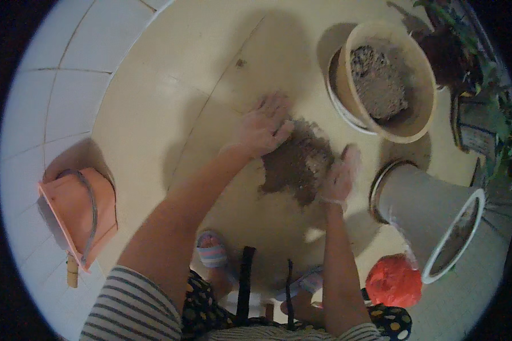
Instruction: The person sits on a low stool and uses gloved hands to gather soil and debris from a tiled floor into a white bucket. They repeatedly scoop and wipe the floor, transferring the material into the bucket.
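A pile of dark soil [296, 162] lies on the pale tiled floor between my two hands, both in thin clear gloves. My left hand [264, 123] is at the pile's upper left edge, its palm down and fingers somewhat apart. At the right edge of the pile, my right hand [341, 174] stands side-on against the soil, its fingers close together and partly blurred. Neither hand is closed around anything. Beyond the pile, to the upper right, a round beige plastic pot [426, 98] holds a clump of soil.
A grey pot with a white rim [426, 209] lies tilted at the right, beside a red plastic bag [394, 279]. Potted plants [499, 145] line the right edge. An orange bucket [85, 209] with a dark handle is at the left. My slippered feet [212, 251] are below.
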{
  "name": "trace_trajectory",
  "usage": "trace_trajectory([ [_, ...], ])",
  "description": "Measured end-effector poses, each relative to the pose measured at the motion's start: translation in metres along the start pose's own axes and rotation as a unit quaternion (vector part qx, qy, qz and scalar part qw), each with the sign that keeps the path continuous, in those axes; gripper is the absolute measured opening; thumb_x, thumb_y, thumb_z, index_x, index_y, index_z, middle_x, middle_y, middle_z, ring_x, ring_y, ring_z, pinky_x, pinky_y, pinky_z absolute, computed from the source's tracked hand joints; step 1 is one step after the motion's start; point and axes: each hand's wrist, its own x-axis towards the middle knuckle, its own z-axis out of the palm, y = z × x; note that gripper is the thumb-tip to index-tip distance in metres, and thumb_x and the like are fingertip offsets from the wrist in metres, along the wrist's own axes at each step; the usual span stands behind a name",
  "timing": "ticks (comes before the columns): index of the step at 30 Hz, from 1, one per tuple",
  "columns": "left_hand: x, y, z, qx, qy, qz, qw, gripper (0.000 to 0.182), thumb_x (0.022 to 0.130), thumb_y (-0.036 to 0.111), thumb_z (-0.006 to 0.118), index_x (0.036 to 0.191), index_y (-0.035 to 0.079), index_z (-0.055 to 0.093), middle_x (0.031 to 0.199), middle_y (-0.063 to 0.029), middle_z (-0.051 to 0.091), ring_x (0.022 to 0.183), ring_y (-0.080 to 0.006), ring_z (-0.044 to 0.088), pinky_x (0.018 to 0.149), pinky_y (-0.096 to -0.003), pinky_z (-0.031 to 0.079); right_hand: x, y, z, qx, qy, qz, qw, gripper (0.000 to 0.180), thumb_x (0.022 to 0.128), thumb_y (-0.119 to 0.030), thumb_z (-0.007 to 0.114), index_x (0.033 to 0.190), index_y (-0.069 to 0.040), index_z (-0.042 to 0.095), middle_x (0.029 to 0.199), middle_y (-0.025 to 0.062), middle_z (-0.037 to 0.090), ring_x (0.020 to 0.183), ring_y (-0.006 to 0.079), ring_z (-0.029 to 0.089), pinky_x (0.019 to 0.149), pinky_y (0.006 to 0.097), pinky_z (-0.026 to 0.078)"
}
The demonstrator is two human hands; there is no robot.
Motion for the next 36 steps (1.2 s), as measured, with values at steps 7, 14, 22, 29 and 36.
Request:
trace_trajectory([
  [7, -0.011, 0.003, 0.011, -0.051, -0.04, 0.144, 0.987, 0.073, 0.1, 0.049, 0.044, 0.149, -0.004, 0.034, 0.15, -0.0288, 0.041, 0.139, -0.0445, 0.04, 0.12, -0.0501, 0.025, 0.041, -0.052, 0.047, -0.039, -0.128, -0.171, 0.976, 0.062, 0.093, -0.024, 0.054, 0.151, -0.005, 0.04, 0.145, 0.0238, 0.05, 0.137, 0.0418, 0.043, 0.116, 0.0479, 0.034],
  [14, -0.069, 0.029, 0.014, -0.112, -0.061, 0.144, 0.981, 0.079, 0.095, 0.043, 0.057, 0.152, -0.003, 0.029, 0.154, -0.0274, 0.035, 0.141, -0.0481, 0.035, 0.118, -0.0524, 0.027, -0.011, -0.061, 0.011, 0.008, -0.333, -0.071, 0.94, 0.058, 0.098, -0.025, 0.046, 0.151, -0.002, 0.038, 0.145, 0.0264, 0.048, 0.135, 0.0462, 0.043, 0.115, 0.0485, 0.035],
  [22, -0.085, 0.018, 0.004, -0.068, -0.042, -0.005, 0.997, 0.065, 0.101, 0.034, 0.048, 0.154, 0.002, 0.03, 0.157, -0.0244, 0.034, 0.14, -0.0469, 0.039, 0.118, -0.0515, 0.028, -0.069, -0.038, 0.02, 0.047, 0.043, 0.02, 0.998, 0.053, 0.105, -0.027, 0.042, 0.143, 0.01, 0.043, 0.144, 0.0243, 0.051, 0.132, 0.0393, 0.05, 0.114, 0.0423, 0.037],
  [29, -0.084, 0.066, 0.04, -0.09, 0.017, -0.048, 0.995, 0.058, 0.105, 0.039, 0.04, 0.152, 0.005, 0.038, 0.145, -0.0229, 0.05, 0.13, -0.039, 0.052, 0.113, -0.0426, 0.039, -0.059, -0.111, 0.069, 0.245, 0.065, 0.031, 0.967, 0.046, 0.107, -0.025, 0.044, 0.143, 0.004, 0.049, 0.142, 0.0178, 0.055, 0.125, 0.0289, 0.057, 0.107, 0.0392, 0.043],
  [36, -0.069, 0.098, 0.032, -0.65, 0.108, -0.324, 0.679, 0.057, 0.109, 0.041, 0.029, 0.142, 0.0, 0.05, 0.144, -0.0139, 0.054, 0.133, -0.0249, 0.049, 0.117, -0.0387, 0.033, -0.048, -0.117, 0.071, 0.688, -0.041, 0.307, 0.657, 0.053, 0.106, -0.035, 0.049, 0.15, -0.004, 0.044, 0.151, 0.0071, 0.047, 0.136, 0.0188, 0.046, 0.116, 0.0357, 0.034],
])
